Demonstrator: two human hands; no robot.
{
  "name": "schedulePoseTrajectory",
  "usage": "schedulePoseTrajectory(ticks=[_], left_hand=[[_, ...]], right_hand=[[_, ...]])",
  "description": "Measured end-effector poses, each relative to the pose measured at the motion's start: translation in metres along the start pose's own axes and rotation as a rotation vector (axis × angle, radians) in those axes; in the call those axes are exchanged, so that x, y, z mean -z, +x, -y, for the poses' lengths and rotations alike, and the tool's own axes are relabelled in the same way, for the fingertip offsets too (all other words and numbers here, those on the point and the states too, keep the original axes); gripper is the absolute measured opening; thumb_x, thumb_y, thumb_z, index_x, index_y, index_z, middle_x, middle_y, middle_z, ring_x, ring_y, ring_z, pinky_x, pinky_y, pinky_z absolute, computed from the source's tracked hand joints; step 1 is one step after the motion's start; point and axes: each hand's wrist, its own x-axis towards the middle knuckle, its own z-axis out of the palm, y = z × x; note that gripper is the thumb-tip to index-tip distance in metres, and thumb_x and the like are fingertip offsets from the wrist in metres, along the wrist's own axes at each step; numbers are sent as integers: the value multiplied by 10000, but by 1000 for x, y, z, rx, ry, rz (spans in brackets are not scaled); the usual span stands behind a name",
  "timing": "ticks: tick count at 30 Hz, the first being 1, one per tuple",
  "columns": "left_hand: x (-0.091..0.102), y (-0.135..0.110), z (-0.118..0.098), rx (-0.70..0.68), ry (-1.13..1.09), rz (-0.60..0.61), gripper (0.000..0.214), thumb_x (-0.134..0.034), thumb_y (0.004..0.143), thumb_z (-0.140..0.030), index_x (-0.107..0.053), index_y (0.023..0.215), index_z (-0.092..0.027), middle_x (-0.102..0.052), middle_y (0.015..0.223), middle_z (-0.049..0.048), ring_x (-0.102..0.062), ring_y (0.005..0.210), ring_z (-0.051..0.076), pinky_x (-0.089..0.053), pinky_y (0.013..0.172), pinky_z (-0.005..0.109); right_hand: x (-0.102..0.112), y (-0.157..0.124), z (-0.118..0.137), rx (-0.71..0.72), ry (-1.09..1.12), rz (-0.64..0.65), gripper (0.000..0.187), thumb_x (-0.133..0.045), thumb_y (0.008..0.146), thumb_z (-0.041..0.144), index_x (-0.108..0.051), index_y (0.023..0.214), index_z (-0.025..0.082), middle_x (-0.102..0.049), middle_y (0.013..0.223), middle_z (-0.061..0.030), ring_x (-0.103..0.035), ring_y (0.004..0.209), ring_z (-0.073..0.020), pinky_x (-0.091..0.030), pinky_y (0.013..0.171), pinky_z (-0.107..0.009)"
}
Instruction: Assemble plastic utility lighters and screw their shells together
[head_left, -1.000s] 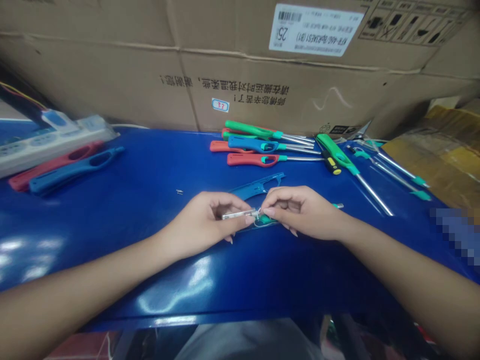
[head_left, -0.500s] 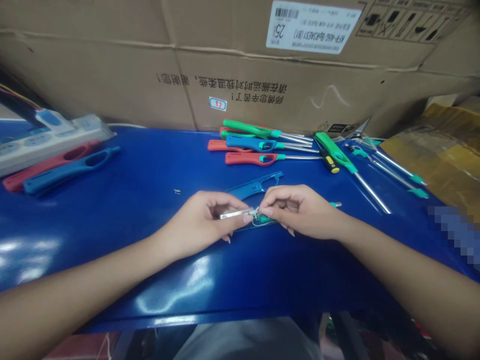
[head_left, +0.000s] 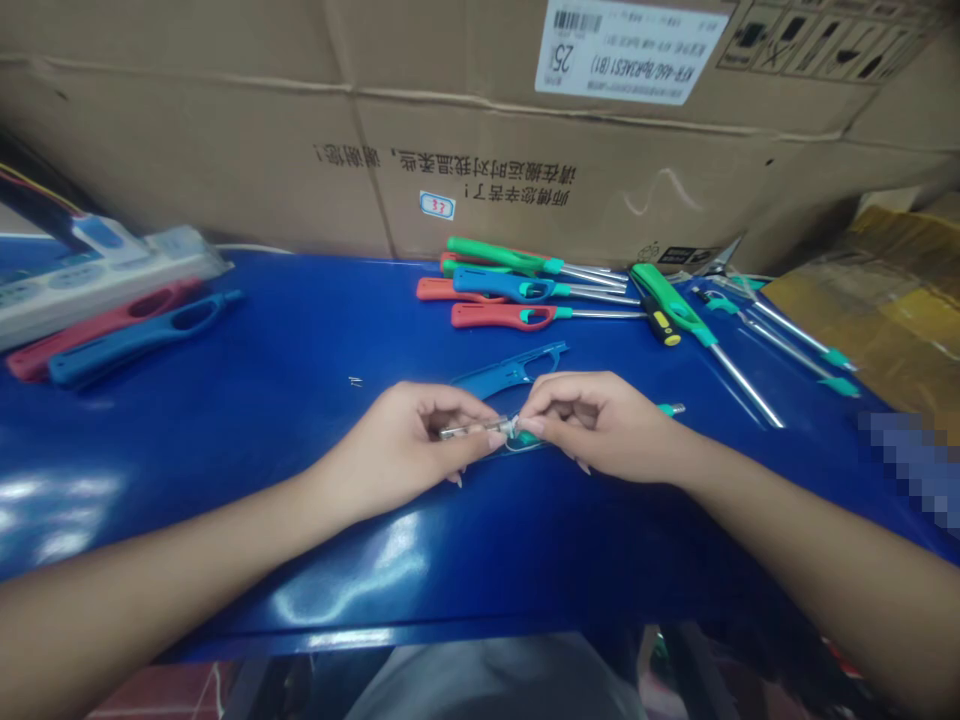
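Observation:
My left hand (head_left: 409,440) pinches a clear, shiny lighter fuel tank (head_left: 474,430) between thumb and fingers. My right hand (head_left: 600,425) is closed at the tank's right end, thumb and forefinger pressed together at a small whitish fitting (head_left: 512,427). Whether it grips that fitting or a thin wire is too small to tell. Beneath both hands lies an opened gas lighter, mostly covered, with a green part (head_left: 528,437) and a thin white wire showing. Just behind them rests a loose blue lighter handle half (head_left: 510,374).
Several assembled lighters (head_left: 491,316) lie at the back, with a yellow-black screwdriver (head_left: 661,325) near them. Metal lighter rods (head_left: 795,345) are at right. Small screws (head_left: 355,381) sit left of my hands. Handle shells (head_left: 135,340) lie by a power strip (head_left: 112,265). A cardboard box (head_left: 262,110) stands behind.
The fuel tank has turned slightly in my left fingers, so it looks thinner and darker. Both hands otherwise stay in place.

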Motion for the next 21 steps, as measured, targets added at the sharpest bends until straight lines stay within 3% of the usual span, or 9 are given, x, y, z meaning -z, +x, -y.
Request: schedulePoseTrajectory(ticks=[14, 21], left_hand=[[-5, -1, 1, -1, 27, -29, 218, -805, 823, -316, -800, 942, -133, -640, 611, -18, -536, 510, 56, -450, 444, 109], [-6, -1, 2, 8, 38, -43, 222, -808, 821, -331, -801, 942, -146, -646, 625, -16, -531, 507, 60, -434, 436, 117]], right_hand=[[-5, 0, 1, -14, 2, -42, 213, -662, 902, 354, -671, 865, 145, -578, 797, -13, -466, 572, -78, -356, 499, -237], [-8, 1, 3, -23, 5, -61, 205, -702, 882, 350, -645, 821, 162, -540, 682, 22, -452, 582, -90, -359, 529, -238]])
